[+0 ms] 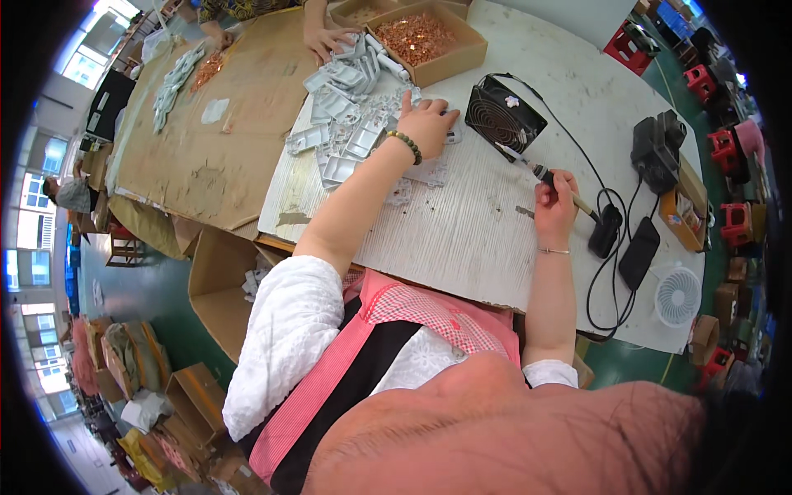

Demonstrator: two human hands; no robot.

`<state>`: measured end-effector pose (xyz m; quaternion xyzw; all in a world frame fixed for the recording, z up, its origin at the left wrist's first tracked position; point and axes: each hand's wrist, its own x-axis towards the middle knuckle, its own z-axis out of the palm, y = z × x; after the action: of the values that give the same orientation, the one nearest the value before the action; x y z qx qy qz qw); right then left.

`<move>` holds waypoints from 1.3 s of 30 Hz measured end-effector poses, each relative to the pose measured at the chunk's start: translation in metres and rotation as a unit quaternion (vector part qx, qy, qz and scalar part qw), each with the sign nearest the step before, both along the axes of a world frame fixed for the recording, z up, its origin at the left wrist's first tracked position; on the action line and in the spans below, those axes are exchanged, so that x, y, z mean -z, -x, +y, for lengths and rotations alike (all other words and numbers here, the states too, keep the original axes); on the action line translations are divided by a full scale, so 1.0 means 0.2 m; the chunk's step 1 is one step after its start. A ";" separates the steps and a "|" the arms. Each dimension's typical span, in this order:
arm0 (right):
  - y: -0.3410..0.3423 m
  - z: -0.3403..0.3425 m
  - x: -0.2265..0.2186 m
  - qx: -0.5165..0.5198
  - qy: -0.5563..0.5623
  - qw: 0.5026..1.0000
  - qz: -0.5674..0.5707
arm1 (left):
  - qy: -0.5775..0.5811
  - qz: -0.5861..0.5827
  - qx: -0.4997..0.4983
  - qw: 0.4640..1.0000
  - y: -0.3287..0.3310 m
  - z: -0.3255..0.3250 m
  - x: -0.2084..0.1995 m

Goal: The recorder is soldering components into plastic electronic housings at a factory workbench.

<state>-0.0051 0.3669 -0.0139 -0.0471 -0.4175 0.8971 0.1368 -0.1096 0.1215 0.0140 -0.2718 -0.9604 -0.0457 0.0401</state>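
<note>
My right hand (pixel 557 200) is closed around a soldering iron (pixel 542 173), a pen-like tool with a dark collar and a pale tip. The tip points up and left, near the front of a square black fan (pixel 505 114). My left hand (pixel 425 130) reaches forward, palm down with fingers spread, at the right side of a pile of small clear and white plastic parts (pixel 363 136). Whether its fingertips touch a part is hidden. Grey-white plastic housings (pixel 346 73) are heaped beyond the clear parts.
A cardboard box of small copper-coloured parts (pixel 421 37) stands at the back. On the right lie a black device (pixel 658 148), a black phone-like slab (pixel 639 254), looping cables and a small white fan (pixel 678 295). Across the table, another person's hand (pixel 326 37) rests by the housings.
</note>
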 end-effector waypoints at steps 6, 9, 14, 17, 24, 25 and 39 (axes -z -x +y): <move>0.01 -0.01 0.01 0.003 -0.006 1.000 -0.012 | 0.001 -0.025 -0.007 1.000 -0.04 -0.04 -0.04; 0.01 -0.02 0.00 -0.002 -0.008 1.000 -0.014 | -0.084 0.029 0.030 0.996 -0.03 -0.08 0.01; 0.00 -0.03 -0.01 -0.003 -0.018 1.000 -0.017 | -0.067 -0.005 0.056 0.996 -0.04 -0.08 0.00; 0.00 -0.03 -0.02 -0.004 -0.032 0.999 -0.024 | -0.086 -0.033 0.074 0.993 -0.04 -0.08 -0.01; -0.01 -0.03 -0.04 -0.001 -0.062 0.997 -0.040 | -0.231 -0.115 0.085 0.962 -0.07 -0.02 0.00; -0.01 -0.03 -0.04 0.004 -0.063 0.997 -0.043 | -0.233 -0.119 0.090 0.961 -0.08 -0.01 0.01; -0.01 -0.07 -0.07 0.014 -0.272 0.954 -0.126 | -0.269 -0.087 0.177 0.943 -0.08 0.01 0.01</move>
<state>-0.0024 0.3537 -0.0008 -0.1265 -0.6588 0.7344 0.1035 -0.0930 0.1229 0.0120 -0.4118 -0.8482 -0.3325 0.0196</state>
